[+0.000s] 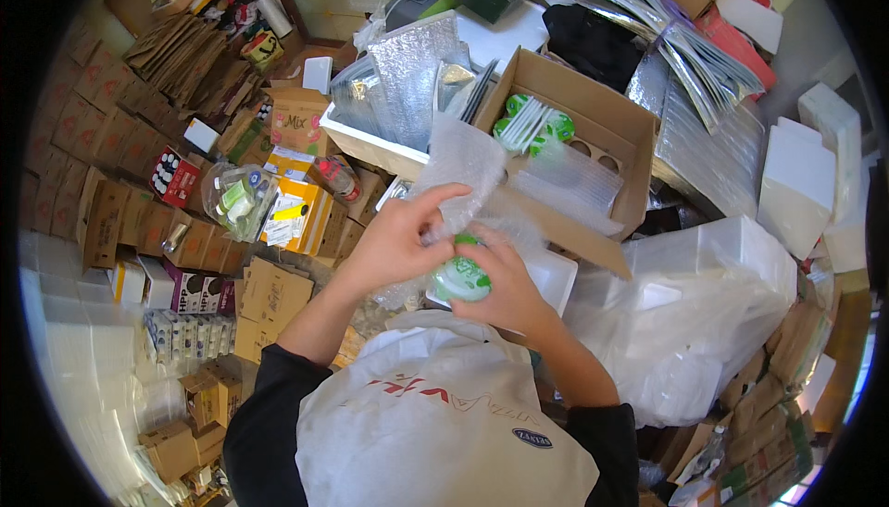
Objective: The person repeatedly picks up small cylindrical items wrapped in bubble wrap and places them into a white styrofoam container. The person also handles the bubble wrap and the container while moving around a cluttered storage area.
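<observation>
My right hand [510, 281] grips a round cup or tub with a green and white printed lid [462, 278]. A sheet of bubble wrap [465, 167] stands up beyond the tub, its lower part pinched in my left hand [403, 236], whose thumb is close to the lid. More bubble wrap hangs around the tub, and my fingers hide part of it. Just ahead is an open cardboard box [583, 101]. It holds several tubs with similar green lids [559, 125], white stick-like pieces [524, 125] and flat bubble wrap [569, 180].
A white foam box [375, 142] with silver insulated pouches [417, 76] adjoins the cardboard box on the left. A large plastic-wrapped white block [694, 298] is at right. Silver sheets [701, 139] lie beyond. Stacked cartons [104, 118] and a red-capped bottle [338, 179] are at left.
</observation>
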Motion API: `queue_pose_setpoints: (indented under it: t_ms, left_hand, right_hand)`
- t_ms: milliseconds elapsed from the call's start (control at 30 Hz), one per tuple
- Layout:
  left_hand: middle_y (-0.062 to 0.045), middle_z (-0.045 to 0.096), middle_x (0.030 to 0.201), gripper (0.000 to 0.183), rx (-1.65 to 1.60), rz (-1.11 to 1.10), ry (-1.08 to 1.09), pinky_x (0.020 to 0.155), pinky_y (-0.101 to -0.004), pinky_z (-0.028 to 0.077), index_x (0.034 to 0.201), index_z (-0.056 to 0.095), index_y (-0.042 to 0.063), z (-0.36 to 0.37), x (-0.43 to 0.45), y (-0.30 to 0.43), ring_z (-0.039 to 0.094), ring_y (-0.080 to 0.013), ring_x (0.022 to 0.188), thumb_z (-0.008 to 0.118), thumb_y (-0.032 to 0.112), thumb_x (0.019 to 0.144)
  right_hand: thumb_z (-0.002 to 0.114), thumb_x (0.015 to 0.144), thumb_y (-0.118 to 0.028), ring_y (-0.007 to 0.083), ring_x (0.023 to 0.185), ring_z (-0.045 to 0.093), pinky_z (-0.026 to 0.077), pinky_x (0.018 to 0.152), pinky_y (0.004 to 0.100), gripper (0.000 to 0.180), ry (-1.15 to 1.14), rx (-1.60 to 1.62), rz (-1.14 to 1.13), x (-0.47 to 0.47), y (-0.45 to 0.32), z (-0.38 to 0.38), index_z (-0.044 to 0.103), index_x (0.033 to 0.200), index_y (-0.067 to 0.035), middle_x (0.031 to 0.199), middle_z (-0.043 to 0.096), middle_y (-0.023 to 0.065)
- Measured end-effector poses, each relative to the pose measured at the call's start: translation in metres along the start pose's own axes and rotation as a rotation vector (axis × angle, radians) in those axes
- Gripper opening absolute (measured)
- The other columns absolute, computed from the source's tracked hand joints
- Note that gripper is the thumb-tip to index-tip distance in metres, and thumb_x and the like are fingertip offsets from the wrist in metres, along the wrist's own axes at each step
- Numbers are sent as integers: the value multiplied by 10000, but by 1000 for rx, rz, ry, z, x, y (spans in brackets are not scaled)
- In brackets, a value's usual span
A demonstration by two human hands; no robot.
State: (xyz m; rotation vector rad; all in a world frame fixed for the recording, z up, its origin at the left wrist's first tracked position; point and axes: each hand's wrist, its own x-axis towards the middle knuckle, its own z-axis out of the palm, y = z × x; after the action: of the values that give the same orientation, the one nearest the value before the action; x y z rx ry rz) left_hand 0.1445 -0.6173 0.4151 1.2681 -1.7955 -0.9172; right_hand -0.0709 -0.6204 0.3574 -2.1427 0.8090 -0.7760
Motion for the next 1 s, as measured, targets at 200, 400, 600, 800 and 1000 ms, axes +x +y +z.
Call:
queue_pose_setpoints:
  t_ms: [200,400,600,800,1000]
  left_hand:
    - [-151,641,814,613,-150,43,-309,617,-300,497,1347,492,54,42,-30,9,620,-174,637,696,131,773]
    - [-107,448,1439,745,-442,-324,371,865,-372,506,1472,344,44,96,-102,-125,580,-200,1090,708,189,838]
    - [-115,649,1123,449,-334,17,1473,855,-330,529,1390,470,27,-99,-132,-84,629,-223,980,565,40,951]
    - [-95,485,1430,758,-596,-34,355,1080,-373,378,1409,458,31,-27,-50,-107,444,-220,1325,761,102,718]
    - [-79,468,1436,832,-940,-219,196,1095,-374,366,1437,403,18,64,-52,-108,434,-224,1336,779,134,704]
  right_hand:
    - [813,655,-140,327,1236,500,397,1043,418,748,248,604,370,36,74,50,503,1326,-28,1330,523,174]
    - [795,691,-107,299,1216,525,423,1027,393,692,508,761,367,67,53,28,518,1321,-34,1319,546,155]
    - [793,738,-95,262,1239,510,390,1076,376,659,389,504,305,83,-35,-49,515,1334,-43,1320,555,124]
    - [806,756,-195,291,1299,469,338,1119,422,704,-17,51,166,94,-95,-73,482,1363,-45,1363,524,156]
    - [805,761,-360,348,1313,450,343,1116,425,809,-379,-177,-194,94,-78,-62,431,1393,-21,1381,500,178]
